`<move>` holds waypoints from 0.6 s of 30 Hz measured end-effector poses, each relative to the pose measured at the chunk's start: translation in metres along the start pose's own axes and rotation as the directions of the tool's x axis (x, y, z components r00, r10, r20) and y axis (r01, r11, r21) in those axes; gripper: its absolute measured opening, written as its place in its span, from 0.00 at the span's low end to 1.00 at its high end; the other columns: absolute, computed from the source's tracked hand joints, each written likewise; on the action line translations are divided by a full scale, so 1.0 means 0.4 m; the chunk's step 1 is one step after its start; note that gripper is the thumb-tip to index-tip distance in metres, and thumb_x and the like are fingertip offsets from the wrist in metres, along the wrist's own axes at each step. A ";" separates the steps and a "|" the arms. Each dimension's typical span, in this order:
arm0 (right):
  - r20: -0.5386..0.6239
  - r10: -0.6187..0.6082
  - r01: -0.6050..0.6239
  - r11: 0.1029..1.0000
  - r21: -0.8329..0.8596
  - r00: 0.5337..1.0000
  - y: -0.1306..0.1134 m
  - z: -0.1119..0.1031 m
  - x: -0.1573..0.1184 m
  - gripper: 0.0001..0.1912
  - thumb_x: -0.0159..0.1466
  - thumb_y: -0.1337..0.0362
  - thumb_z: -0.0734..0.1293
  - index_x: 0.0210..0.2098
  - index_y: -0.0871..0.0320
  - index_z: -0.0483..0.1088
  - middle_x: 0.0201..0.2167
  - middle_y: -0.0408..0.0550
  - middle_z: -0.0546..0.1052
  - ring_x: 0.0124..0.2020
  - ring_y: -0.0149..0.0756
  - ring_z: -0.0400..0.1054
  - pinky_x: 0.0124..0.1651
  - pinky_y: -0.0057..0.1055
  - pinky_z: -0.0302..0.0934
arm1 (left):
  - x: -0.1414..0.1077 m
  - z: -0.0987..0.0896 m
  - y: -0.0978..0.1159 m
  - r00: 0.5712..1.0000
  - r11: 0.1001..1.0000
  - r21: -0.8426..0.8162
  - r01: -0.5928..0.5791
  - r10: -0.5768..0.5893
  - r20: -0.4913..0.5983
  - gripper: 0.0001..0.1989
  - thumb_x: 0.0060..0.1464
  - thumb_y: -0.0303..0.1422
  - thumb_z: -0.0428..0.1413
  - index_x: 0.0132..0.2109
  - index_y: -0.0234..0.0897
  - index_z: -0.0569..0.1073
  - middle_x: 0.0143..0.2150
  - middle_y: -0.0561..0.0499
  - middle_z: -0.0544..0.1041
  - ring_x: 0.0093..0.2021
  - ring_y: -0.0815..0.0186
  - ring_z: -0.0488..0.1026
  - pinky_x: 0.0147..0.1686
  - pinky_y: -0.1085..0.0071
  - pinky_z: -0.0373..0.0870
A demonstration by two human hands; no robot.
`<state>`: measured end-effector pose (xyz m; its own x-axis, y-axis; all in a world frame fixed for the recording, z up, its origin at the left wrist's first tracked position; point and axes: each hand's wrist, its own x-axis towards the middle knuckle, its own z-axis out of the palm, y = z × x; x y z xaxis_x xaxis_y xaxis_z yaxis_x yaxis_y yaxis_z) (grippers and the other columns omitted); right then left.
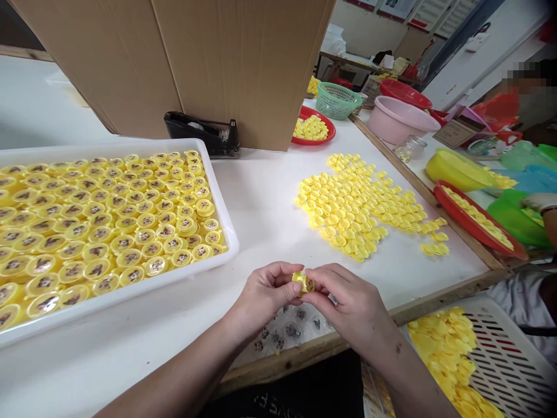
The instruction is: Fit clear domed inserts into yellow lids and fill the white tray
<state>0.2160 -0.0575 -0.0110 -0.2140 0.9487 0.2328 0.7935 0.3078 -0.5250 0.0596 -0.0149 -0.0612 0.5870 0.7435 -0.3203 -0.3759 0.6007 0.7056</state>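
Between the fingertips of both hands is a small round yellow plastic piece with a dark printed picture on it. My left hand pinches it from the left, and my right hand grips its right side. Just below the hands, several clear discs with dark printed pictures lie near the table's front edge, partly hidden by my hands. To the left, a white tray holds rows of stacked yellow pieces with pictures on top. Ahead on the right, plain yellow cups are spread over the white table.
A cardboard box stands behind the tray, with a black tape dispenser before it. Further back are a red plate and a green basket. At right, a wooden rail, a crate with yellow parts, and another person's hand.
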 end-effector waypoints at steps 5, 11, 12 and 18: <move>0.011 0.014 -0.013 0.997 -0.079 1.000 -0.009 0.001 -0.003 0.06 0.62 0.71 0.63 0.38 0.55 0.68 0.33 0.46 0.72 0.34 0.35 0.70 0.33 0.29 0.66 | -0.010 0.013 -0.001 1.000 1.000 -0.019 0.012 -0.013 -0.027 0.19 0.44 0.35 0.65 0.46 0.37 0.76 0.36 0.49 0.79 0.35 0.68 0.74 0.41 0.67 0.70; -0.021 0.021 -0.024 0.990 -0.141 1.000 -0.009 0.038 -0.007 0.10 0.63 0.72 0.59 0.40 0.57 0.68 0.33 0.49 0.72 0.33 0.37 0.70 0.36 0.32 0.66 | -0.011 0.015 -0.007 0.999 0.995 0.098 -0.023 0.025 -0.024 0.23 0.45 0.33 0.64 0.49 0.34 0.72 0.40 0.49 0.77 0.40 0.66 0.72 0.45 0.68 0.66; -0.028 0.030 -0.033 0.993 -0.112 0.999 -0.007 0.042 -0.006 0.10 0.63 0.72 0.59 0.40 0.57 0.68 0.33 0.49 0.72 0.33 0.36 0.70 0.36 0.32 0.66 | -0.011 0.015 -0.006 0.999 0.993 0.114 -0.025 0.030 -0.041 0.22 0.45 0.34 0.64 0.48 0.33 0.71 0.38 0.48 0.77 0.40 0.65 0.73 0.44 0.68 0.67; 0.010 0.242 -0.237 0.939 0.249 0.970 0.017 0.020 0.001 0.10 0.58 0.66 0.68 0.41 0.54 0.69 0.35 0.45 0.72 0.32 0.33 0.69 0.35 0.30 0.66 | -0.013 0.010 0.012 0.992 0.965 0.233 -0.120 0.110 0.055 0.14 0.52 0.36 0.59 0.42 0.34 0.67 0.35 0.48 0.75 0.39 0.64 0.72 0.41 0.67 0.67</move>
<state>0.2167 -0.0545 -0.0211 -0.0209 0.9957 0.0903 0.6538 0.0820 -0.7522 0.0576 -0.0173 -0.0536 0.5807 0.7878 -0.2053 -0.2660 0.4219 0.8667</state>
